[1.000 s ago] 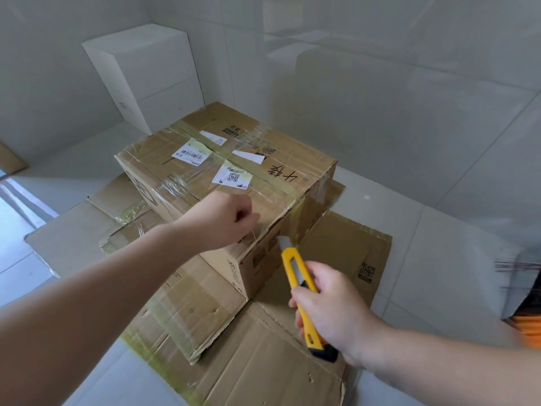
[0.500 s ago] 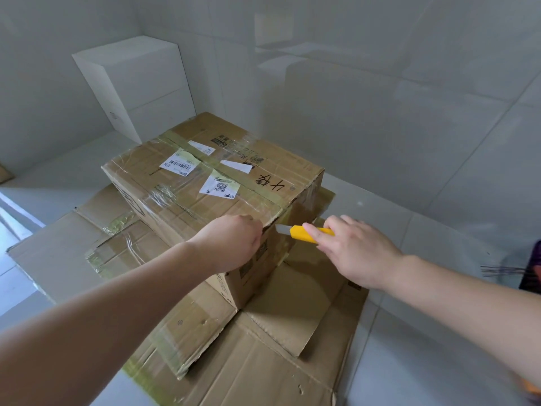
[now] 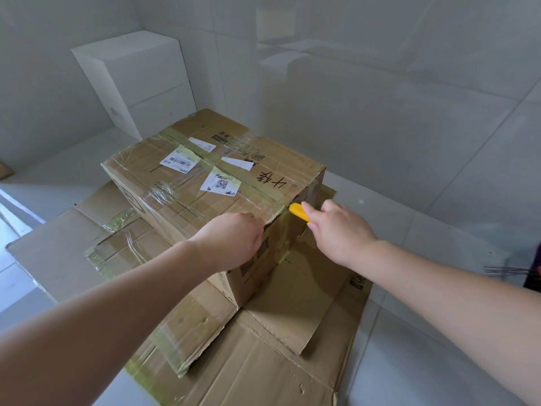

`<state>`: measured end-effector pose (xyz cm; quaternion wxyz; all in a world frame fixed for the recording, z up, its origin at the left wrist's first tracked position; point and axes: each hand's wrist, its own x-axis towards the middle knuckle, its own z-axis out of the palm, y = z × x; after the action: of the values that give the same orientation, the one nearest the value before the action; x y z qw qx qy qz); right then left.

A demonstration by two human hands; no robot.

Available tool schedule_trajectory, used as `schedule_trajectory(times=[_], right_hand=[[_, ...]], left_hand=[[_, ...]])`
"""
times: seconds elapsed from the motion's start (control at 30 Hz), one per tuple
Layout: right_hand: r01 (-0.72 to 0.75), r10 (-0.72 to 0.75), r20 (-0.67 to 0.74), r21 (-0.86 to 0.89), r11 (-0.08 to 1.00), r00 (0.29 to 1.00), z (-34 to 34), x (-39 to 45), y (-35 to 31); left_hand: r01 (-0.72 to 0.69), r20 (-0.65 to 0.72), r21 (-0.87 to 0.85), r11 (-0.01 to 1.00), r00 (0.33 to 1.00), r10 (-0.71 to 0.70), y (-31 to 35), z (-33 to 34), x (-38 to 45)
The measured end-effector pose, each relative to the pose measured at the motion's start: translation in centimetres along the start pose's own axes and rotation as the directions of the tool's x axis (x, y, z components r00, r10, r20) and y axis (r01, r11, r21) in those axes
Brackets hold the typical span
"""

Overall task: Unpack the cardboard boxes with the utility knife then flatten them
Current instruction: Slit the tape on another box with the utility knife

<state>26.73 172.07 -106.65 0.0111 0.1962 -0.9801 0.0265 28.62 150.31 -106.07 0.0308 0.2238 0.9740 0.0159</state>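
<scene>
Head view: fingers of right hand (image 3: pixel 339 230) clenched round yellow utility knife (image 3: pixel 299 211), raised since a second ago to taped top seam of cardboard box (image 3: pixel 210 183); cut judged starting. Left hand (image 3: pixel 234 238) curled at box's near top edge; grip not discernible. Box sat on flattened cardboard (image 3: pixel 263 376).

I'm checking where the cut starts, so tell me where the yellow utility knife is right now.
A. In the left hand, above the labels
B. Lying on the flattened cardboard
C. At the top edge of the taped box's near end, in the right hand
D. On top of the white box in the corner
C: the right hand holds the yellow utility knife with its tip at the top edge of the taped box, while the left hand rests on the box's near corner.
</scene>
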Motion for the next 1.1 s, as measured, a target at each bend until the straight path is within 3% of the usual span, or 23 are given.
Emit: schedule_trajectory(times=[0.17, 0.37, 0.5, 0.6, 0.7, 0.77, 0.83, 0.93, 1.1], right_hand=[[-0.077, 0.077, -0.012, -0.056, 0.995, 0.997, -0.3, -0.7, 2.1], [-0.151, 0.151, 0.026, 0.017, 0.988, 0.988, -1.0, -0.3, 2.7], [-0.149, 0.181, -0.107, 0.252, 0.956, 0.978, -1.8, -2.7, 3.0], [-0.178, 0.24, -0.108, 0.401, 0.899, 0.965, -2.7, -1.3, 1.1], [-0.161, 0.19, -0.057, 0.331, 0.93, 0.98, -3.6, 1.2, -0.9], [-0.128, 0.144, -0.026, 0.315, 0.94, 0.989, -4.1, 2.3, -1.8], [-0.112, 0.11, 0.026, 0.346, 0.931, 0.994, -4.0, 2.9, -2.3], [-0.107, 0.084, 0.08, 0.37, 0.923, 0.993, -3.2, 3.2, -2.8], [-0.123, 0.046, 0.173, 0.465, 0.877, 0.984, -3.6, 4.9, -2.9]], left_hand=[[-0.009, 0.013, 0.001, 1.0, 1.0, 0.009, 0.2, -0.1, 0.0], [-0.019, 0.016, 0.006, 1.0, 1.0, 0.019, 0.5, -0.3, 0.0], [-0.009, 0.026, 0.005, 1.0, 1.0, 0.009, 1.0, -0.5, 0.0], [-0.079, 0.016, -0.022, 0.997, 0.997, 0.079, 3.3, -0.6, -0.5], [-0.2, 0.003, -0.064, 0.978, 0.98, 0.2, 4.7, -1.0, -1.1], [-0.125, 0.005, -0.072, 0.99, 0.992, 0.126, 3.2, -1.5, -0.6], [0.077, 0.023, -0.044, 0.996, 0.997, -0.076, 0.4, -1.8, -0.2], [0.321, 0.019, -0.03, 0.947, 0.947, -0.32, -3.6, -1.7, -0.3], [0.421, 0.088, -0.068, 0.904, 0.905, -0.415, -4.9, -2.4, -0.4]])
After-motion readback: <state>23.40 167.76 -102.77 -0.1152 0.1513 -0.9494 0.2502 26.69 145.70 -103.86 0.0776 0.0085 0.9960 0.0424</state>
